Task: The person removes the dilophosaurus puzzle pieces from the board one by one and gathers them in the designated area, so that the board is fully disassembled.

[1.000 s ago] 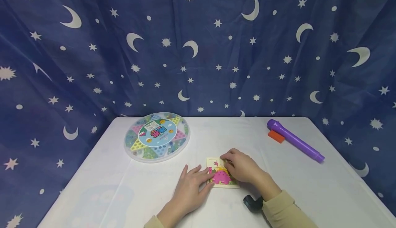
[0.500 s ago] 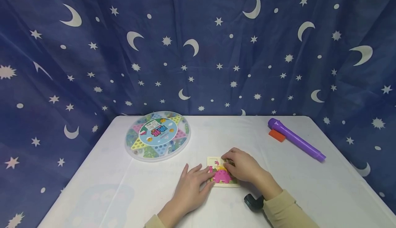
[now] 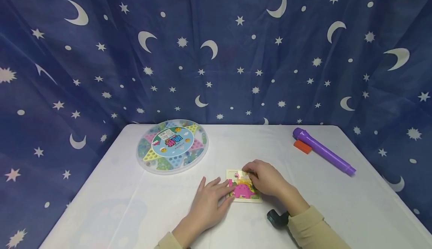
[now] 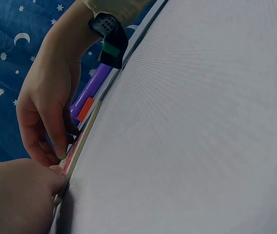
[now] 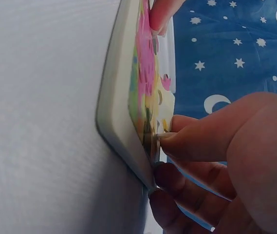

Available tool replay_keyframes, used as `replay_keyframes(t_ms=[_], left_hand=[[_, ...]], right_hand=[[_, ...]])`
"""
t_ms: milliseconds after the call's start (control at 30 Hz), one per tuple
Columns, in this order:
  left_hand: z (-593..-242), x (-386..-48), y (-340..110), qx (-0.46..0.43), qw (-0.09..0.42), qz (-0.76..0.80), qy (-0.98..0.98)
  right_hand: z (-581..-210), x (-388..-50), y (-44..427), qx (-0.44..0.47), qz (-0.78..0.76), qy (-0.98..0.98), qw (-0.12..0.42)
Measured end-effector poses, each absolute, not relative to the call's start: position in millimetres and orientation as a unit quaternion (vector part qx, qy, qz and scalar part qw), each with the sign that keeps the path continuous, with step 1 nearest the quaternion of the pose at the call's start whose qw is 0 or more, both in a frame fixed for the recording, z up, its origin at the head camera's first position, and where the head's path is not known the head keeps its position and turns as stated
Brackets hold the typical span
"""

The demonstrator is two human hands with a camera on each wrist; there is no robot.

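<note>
A small wooden jigsaw puzzle (image 3: 243, 192) with a pink dinosaur lies in its pale frame on the table. My left hand (image 3: 210, 205) rests at its left side, fingers extended, with fingertips touching the picture. Over the upper right corner, my right hand (image 3: 266, 177) pinches a pale puzzle piece (image 5: 165, 103) between thumb and index finger. That piece bears a bit of pink and stands tilted up from the board in the right wrist view. The other right fingers touch the frame's edge. From the head view, the right fingers hide part of that corner.
A round Chinese checkers set (image 3: 173, 147) with a clear lid lies at the back left. At the back right is a purple toy microphone (image 3: 324, 151) beside an orange block (image 3: 302, 146). A black wrist device (image 3: 278, 218) sits by the right sleeve. A starry curtain (image 3: 216, 54) hangs behind.
The pinched piece now looks tilted up and catches the light, and more of the yellow on the dinosaur's back shows. My left hand stays in place. The head view has shifted slightly.
</note>
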State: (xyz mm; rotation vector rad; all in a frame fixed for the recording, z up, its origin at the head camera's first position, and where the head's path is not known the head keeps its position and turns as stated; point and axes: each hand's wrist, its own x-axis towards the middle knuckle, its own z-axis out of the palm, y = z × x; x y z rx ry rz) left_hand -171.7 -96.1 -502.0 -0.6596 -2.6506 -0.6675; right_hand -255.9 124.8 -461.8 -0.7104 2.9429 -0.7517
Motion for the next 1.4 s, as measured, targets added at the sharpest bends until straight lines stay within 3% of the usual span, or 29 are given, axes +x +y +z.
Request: replay_keyframes(t_ms=[1400], left_hand=[[-495.2, -169.5, -87.9, -0.235, 0.121, -0.124, -0.956]], right_hand=[[-456.7, -258.2, 128.3, -0.216, -0.295, 0.930, 0.031]])
